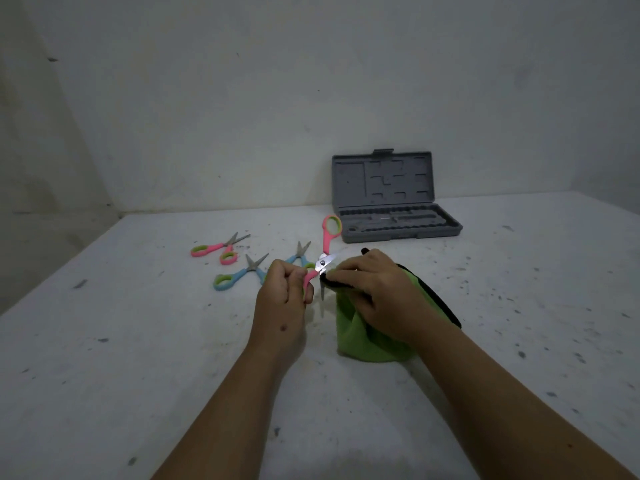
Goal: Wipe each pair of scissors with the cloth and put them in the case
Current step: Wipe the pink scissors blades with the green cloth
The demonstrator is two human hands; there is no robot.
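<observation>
— What's the left hand [282, 296] doing?
— Pinching one handle of the pink scissors [325, 252], grip closed on it. They're spread wide, other handle loop sticking up twd the case.
— And the right hand [372, 289]?
— Holding the green cloth [367, 337] w/ black edging, fingers curled round it, pressing it on a blade near the pivot.
— The rest?
— Another pink pair [220, 249] and two blue pairs [242, 273] [300, 258] are lying on the tabletop [138, 341], left of the hands. Grey case [393, 199] is sitting open at the back, nr the wall.
</observation>
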